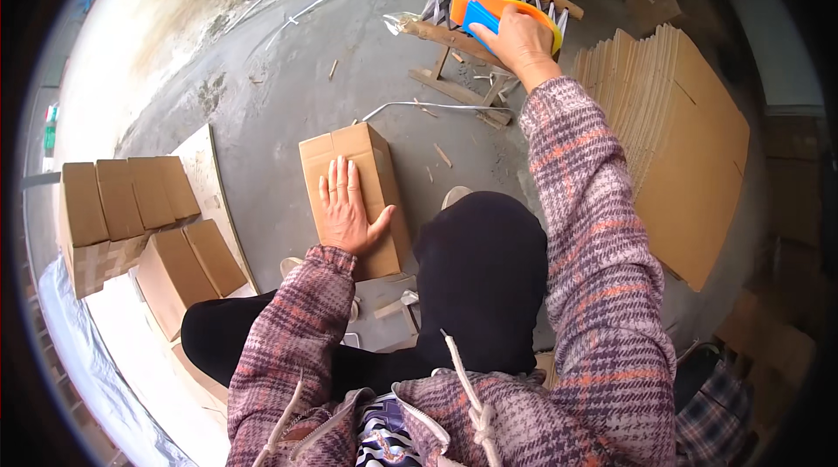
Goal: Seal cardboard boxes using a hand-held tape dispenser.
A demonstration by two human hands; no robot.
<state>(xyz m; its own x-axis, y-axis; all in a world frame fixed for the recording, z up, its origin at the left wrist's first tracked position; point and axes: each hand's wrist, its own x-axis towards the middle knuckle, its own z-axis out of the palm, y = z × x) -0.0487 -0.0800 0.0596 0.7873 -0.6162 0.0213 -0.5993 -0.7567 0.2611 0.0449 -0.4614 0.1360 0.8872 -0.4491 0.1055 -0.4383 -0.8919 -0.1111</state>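
Note:
My left hand lies flat on top of a closed cardboard box, its fingers spread and pointing away from me. The box stands on the floor in front of my knees. Farther off to the right, my right hand is wrapped round an orange and blue tape dispenser. Part of a yellow rim shows beside that hand. The dispenser is over a small wooden-framed folding stool with a woven strap seat; whether it touches the seat I cannot tell.
A stack of flattened cardboard boxes leans at my right. Several box-shaped cartons stand at my left by a pale board. A thin white tube and wood scraps lie on the grey concrete floor.

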